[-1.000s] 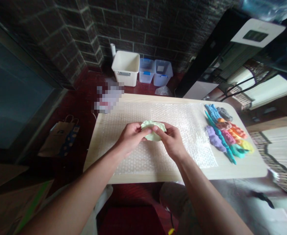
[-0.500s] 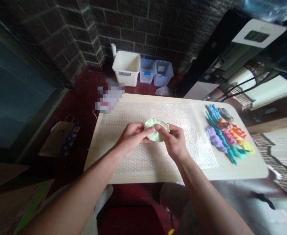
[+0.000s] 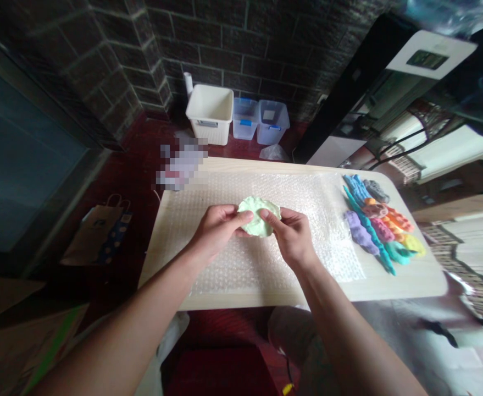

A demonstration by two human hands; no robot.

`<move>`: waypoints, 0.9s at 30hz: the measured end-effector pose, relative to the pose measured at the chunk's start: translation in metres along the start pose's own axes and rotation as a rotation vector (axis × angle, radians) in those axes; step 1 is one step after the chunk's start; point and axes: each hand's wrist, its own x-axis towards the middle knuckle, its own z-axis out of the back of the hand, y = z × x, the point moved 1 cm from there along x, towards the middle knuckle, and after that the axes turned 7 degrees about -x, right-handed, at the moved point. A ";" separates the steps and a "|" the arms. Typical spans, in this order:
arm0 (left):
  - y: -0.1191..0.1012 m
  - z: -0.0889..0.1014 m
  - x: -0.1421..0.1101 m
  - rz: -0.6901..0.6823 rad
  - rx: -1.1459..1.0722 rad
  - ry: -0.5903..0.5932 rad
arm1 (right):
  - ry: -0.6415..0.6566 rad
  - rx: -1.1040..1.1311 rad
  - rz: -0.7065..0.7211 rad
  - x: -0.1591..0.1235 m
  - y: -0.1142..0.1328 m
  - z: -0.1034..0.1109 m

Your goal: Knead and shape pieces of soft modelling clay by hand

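A flattened disc of pale green clay (image 3: 258, 212) is held up above the table between both hands. My left hand (image 3: 217, 228) pinches its left edge with thumb on top. My right hand (image 3: 291, 236) pinches its right edge the same way. Under the hands lies a sheet of bubble wrap (image 3: 307, 203) spread over a light wooden table (image 3: 406, 280). The underside of the clay and my fingertips beneath it are hidden.
A row of coloured clay pieces (image 3: 377, 223) lies at the table's right end. On the floor behind stand a white bin (image 3: 210, 113) and two clear boxes (image 3: 260, 120). A paper bag (image 3: 96, 236) sits on the floor to the left.
The green clay has turned a little in my fingers and looks slightly wider and flatter. Both hands stay at the same spot above the bubble wrap.
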 end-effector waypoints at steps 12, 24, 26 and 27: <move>0.003 0.005 0.002 -0.102 0.026 -0.061 | 0.015 0.049 -0.034 0.000 0.001 -0.003; -0.001 0.003 0.002 -0.078 0.028 -0.011 | -0.015 0.093 -0.063 0.002 0.000 0.001; -0.001 0.005 0.002 -0.107 0.042 -0.063 | -0.043 0.125 -0.075 0.002 0.001 -0.001; -0.001 0.005 0.002 -0.116 0.047 -0.086 | -0.061 0.132 -0.077 0.002 0.001 -0.001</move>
